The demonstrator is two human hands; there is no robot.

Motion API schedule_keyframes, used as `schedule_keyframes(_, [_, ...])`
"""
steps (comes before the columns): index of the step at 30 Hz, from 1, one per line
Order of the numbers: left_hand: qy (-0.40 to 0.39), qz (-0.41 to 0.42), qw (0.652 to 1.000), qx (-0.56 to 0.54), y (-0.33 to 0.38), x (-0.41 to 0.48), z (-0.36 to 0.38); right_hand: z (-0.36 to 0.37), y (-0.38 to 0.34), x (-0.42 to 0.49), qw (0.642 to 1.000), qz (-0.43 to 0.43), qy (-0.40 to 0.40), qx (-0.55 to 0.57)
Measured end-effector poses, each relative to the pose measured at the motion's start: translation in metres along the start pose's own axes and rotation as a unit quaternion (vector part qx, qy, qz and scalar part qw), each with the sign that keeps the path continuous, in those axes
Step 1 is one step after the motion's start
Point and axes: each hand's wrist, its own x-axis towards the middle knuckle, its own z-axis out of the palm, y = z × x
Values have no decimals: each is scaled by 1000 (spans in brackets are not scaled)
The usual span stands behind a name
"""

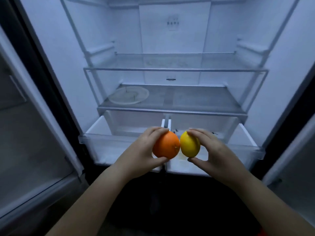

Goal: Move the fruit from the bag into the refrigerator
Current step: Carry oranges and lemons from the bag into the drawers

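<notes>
One refrigerator point(281, 65) fills the view with its two doors swung wide, the left door point(25, 133) out at nine o'clock and the right door point(293, 176) out at four o'clock. Two glass shelves cross the lit inside: an upper shelf point(175, 69) near the middle of the view and a lower shelf point(172, 110) just under it toward six o'clock. Two drawers sit side by side below the lower shelf, both pulled out toward the person: the left drawer point(109, 143) at eight o'clock and the right drawer point(245, 147) at four o'clock. One pale round plate point(128, 95) lies flat on the lower shelf at its nine o'clock end. Two bare forearms reach in from six o'clock, one hand on each piece of fruit. The left hand point(143, 150) is curled round one orange point(166, 145), fingers over its twelve o'clock side and thumb under it at six o'clock. The right hand point(216, 155) pinches one lemon point(190, 144) the same way, fingertips on top and thumb beneath. Both pieces of fruit are held in the air, side against side and seemingly touching, the orange at nine o'clock of the lemon, above the front of the drawers where the two meet. One small label point(173, 23) on the back wall at twelve o'clock carries marks too blurred to read.
</notes>
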Motion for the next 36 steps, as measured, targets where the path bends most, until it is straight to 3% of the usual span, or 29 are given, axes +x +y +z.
schedule_keyframes(6, [-21,47,999,-8,-56,64,-13,19,26,58,1000,19,17,-3])
schedule_keyframes(19, [-114,43,992,-25,-180,132,-9,67,86,124,993,112,-29,21])
schedule_keyframes(32, [-183,-43,982,-11,-239,147,20,79,169,130,965,173,-194,13])
schedule_keyframes(36, [-241,-52,969,5,-249,152,33,90,190,136,946,177,-270,15])
